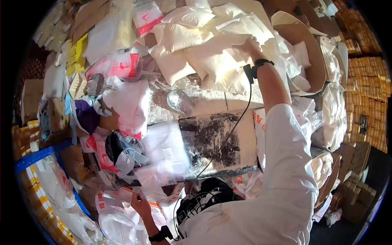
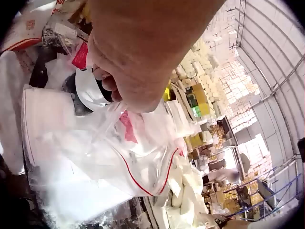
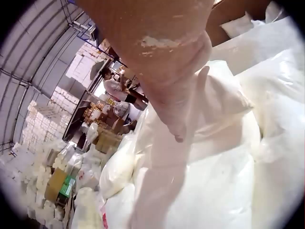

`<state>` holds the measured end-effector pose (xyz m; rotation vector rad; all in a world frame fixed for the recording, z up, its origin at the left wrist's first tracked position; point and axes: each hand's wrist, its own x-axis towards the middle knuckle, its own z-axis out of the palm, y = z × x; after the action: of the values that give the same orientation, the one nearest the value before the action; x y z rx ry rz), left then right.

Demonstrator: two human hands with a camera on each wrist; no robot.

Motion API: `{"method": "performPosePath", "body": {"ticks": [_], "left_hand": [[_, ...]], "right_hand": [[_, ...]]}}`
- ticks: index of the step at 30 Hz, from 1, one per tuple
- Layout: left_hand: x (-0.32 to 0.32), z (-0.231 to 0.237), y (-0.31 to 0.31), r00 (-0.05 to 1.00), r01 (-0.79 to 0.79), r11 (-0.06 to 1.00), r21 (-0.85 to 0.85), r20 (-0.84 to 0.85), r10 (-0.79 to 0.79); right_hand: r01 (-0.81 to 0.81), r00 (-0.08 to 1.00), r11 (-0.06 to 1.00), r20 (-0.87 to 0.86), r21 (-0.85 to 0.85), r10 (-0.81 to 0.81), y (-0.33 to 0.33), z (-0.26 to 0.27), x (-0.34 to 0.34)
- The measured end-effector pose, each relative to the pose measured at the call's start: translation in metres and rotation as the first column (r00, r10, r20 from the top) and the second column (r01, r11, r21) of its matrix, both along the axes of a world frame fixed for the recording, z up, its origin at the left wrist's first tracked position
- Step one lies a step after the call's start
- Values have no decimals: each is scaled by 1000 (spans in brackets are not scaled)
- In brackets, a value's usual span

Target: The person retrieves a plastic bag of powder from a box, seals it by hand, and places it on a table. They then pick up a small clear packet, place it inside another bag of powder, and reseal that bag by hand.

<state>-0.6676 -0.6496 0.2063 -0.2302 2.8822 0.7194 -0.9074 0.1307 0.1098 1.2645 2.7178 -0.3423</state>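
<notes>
At the far side of the table my right hand (image 1: 248, 45) rests on the pile of clear bags filled with pale powder (image 1: 220, 53). In the right wrist view its thumb points down over a filled bag (image 3: 214, 167), and the other fingers are mostly hidden. Low at the near left, my left hand (image 1: 141, 204) has its fingers curled. It pinches a clear plastic zip bag (image 2: 138, 167) with a red line along its opening. In the head view a clear bag (image 1: 163, 151), blurred, spreads over the table's near edge beyond that hand.
A clear scoop (image 1: 179, 101) lies on the powder-dusted table (image 1: 220, 139). Red-and-white bags (image 1: 122, 65) lie at left, near a purple cloth (image 1: 86, 116). An open carton (image 1: 314, 53) with filled bags stands at right. A black cable (image 1: 228, 139) runs from my right wrist across the table.
</notes>
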Motion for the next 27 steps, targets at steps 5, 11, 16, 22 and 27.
{"method": "performPosePath", "body": {"ticks": [5,11,16,22,27], "left_hand": [[4,-10,-1,1000,-2,999,-50,30,4],[3,-21,12,996,-13,999,-32,92,15],[-2,-18,9,999,-10,1000,18,53,9],[-4,-35,-25,999,-34,995,94,-36,38],[-16,-73,-47,990,56,985,161,-139,-34]], "right_hand": [[56,997,985,48,161,-65,26,-31,-25],[-13,998,999,-57,40,15,23,-22,-27],[141,963,987,-240,71,-121,31,-13,-11],[-311,652,950,-724,13,223,38,9,61],[-516,543,810,-837,-277,60,-97,99,107]]}}
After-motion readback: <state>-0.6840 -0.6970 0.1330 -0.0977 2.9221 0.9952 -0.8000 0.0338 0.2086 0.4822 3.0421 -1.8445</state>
